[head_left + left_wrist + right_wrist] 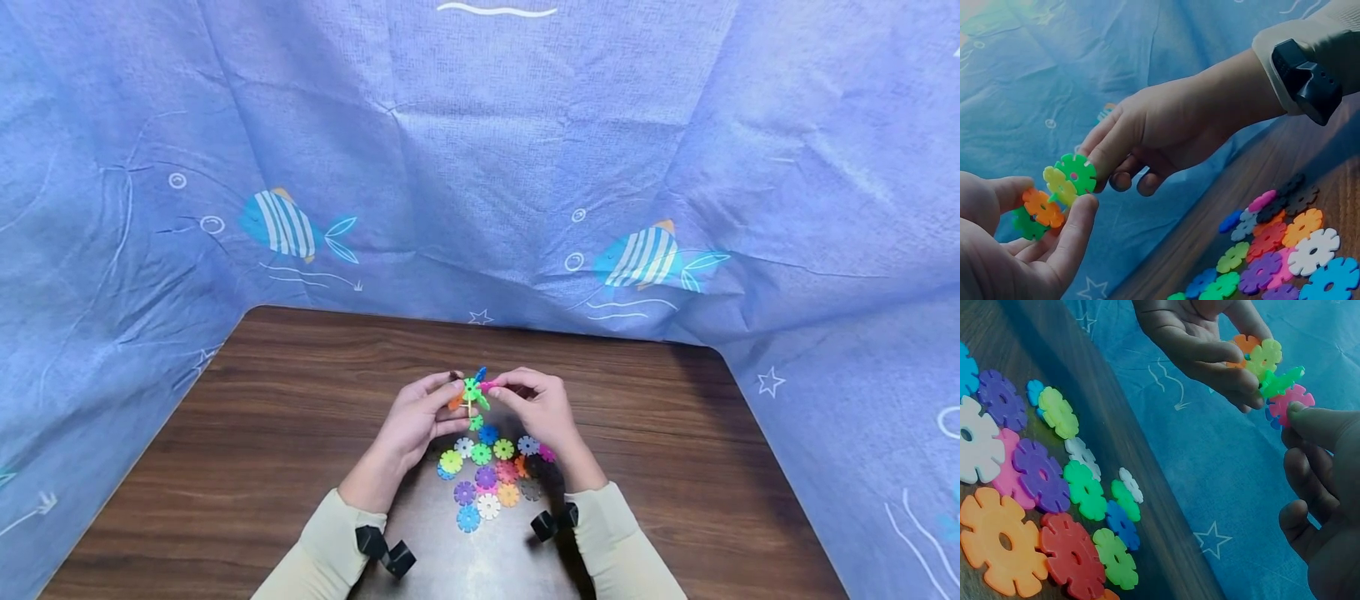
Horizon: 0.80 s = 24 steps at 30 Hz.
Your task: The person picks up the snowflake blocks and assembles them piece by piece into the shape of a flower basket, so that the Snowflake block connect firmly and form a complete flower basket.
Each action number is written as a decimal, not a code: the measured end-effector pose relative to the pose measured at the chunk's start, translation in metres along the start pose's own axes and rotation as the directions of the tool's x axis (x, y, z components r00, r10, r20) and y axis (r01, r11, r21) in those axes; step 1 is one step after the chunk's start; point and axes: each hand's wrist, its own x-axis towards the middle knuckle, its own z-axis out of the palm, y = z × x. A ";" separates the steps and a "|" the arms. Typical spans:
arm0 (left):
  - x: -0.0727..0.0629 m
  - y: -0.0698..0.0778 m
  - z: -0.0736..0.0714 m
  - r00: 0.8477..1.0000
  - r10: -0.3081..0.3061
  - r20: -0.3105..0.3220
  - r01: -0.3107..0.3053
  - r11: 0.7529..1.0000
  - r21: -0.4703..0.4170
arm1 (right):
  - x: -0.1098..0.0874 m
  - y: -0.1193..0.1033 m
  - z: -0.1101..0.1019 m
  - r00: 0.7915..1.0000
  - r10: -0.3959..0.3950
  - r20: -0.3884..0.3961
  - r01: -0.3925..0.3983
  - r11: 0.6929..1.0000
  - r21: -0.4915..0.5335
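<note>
Above the table, my left hand (420, 415) grips a chain of notched flower-shaped discs between thumb and fingers. The left wrist view shows an orange disc (1043, 207), a yellow disc (1059, 185) and a green disc (1079, 174) slotted together, with another green disc (1027, 226) partly behind the fingers. My right hand (542, 408) pinches a pink disc (1291, 403) between thumb and index finger, at the chain's right end. It touches the bright green disc (1282, 381); whether it is fully slotted in cannot be told. Part of a blue disc (1272, 417) shows behind the pink one.
Loose discs in many colours lie in a cluster below the hands, among them a white disc (488, 506), a light-blue disc (468, 518) and a red disc (1072, 556). The brown wooden table (262, 433) ends at a blue fish-print cloth (480, 208).
</note>
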 end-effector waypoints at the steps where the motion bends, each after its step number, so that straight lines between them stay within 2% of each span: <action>1: 0.000 0.000 0.000 1.000 -0.001 -0.003 0.001 1.000 0.005 | 0.000 0.002 0.001 1.000 0.000 -0.001 0.000 1.000 -0.001; 9: 0.000 0.000 0.001 0.999 0.019 -0.043 -0.018 1.000 0.017 | 0.001 0.014 0.006 1.000 0.018 -0.006 -0.018 0.999 -0.051; 17: 0.003 -0.001 0.002 0.997 0.046 -0.062 -0.049 0.997 -0.058 | 0.001 0.030 0.008 0.997 0.078 -0.015 -0.078 0.994 -0.072; 20: 0.004 -0.005 0.003 0.994 0.054 -0.091 -0.059 0.997 -0.048 | 0.001 0.031 0.007 0.997 0.077 0.006 -0.076 0.995 -0.057; 24: 0.006 -0.009 0.004 0.994 0.037 -0.106 -0.044 0.997 -0.059 | -0.001 0.030 0.002 0.993 0.084 0.085 -0.077 0.994 -0.078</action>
